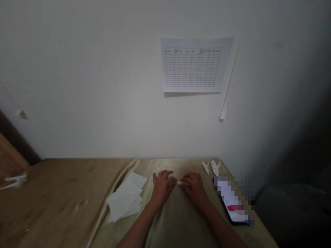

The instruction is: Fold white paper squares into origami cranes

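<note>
Between my two hands is a small white piece of folded paper (179, 183), most of it hidden by the fingers. My left hand (162, 184) pinches its left end with the thumb and a finger, while the other fingers stretch forward. From the right, my right hand (194, 185) grips the other end, fingers bent. Several loose white paper sheets (126, 196) lie overlapping to the left of my left hand. Beyond my right hand, two small folded paper shapes (214, 167) rest near the table's back right corner.
A phone (231, 201) with a lit, partly blurred screen lies at the right table edge. Gold-brown cloth (64, 196) with creases covers the table. At far left sits a white object (17, 181). A printed table sheet (193, 67) hangs on the wall behind.
</note>
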Demonstrator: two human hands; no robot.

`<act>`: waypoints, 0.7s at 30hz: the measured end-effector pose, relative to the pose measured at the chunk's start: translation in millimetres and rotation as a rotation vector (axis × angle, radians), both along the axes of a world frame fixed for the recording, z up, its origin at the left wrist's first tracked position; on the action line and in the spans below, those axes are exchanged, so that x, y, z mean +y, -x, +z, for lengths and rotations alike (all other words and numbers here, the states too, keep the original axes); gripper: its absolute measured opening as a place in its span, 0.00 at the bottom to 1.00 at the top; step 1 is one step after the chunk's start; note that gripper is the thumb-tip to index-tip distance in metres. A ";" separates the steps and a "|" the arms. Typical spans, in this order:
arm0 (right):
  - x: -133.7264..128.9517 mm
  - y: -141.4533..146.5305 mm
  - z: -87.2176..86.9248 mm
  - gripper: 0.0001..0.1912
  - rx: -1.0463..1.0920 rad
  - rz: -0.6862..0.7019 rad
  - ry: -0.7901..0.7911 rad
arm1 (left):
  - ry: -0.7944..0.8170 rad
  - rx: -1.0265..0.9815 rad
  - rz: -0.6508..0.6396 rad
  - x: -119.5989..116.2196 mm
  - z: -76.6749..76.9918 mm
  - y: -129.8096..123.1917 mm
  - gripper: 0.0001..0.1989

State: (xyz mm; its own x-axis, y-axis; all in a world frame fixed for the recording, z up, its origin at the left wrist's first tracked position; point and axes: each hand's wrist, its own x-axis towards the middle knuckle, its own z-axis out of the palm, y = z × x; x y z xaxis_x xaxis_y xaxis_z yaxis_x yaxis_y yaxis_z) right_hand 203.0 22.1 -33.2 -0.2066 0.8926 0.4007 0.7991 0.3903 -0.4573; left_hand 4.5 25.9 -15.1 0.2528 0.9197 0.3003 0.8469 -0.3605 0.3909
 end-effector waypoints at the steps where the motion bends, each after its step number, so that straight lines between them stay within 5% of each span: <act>1: 0.0 -0.1 0.4 0.09 0.004 0.004 -0.009 | -0.011 -0.002 -0.001 -0.3 0.0 -0.3 0.08; 11: -6.7 4.1 6.9 0.04 0.072 0.034 -0.060 | -0.087 -0.002 -0.018 -5.2 5.5 -4.7 0.07; 17: -5.5 5.5 6.0 0.03 0.148 -0.023 -0.080 | -0.147 -0.166 0.052 -6.1 4.7 -7.7 0.12; 21: -4.0 5.2 4.8 0.04 0.238 -0.025 -0.120 | -0.155 -0.274 0.031 -6.4 0.3 -11.4 0.05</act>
State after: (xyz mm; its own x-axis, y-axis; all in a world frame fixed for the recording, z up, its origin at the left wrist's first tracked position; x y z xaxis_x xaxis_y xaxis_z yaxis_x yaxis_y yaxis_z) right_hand 197.8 18.1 -28.4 -0.0723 0.8395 0.5386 0.6844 0.4346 -0.5855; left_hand 15.9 19.5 -14.8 0.1155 0.8639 0.4902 0.7293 -0.4088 0.5487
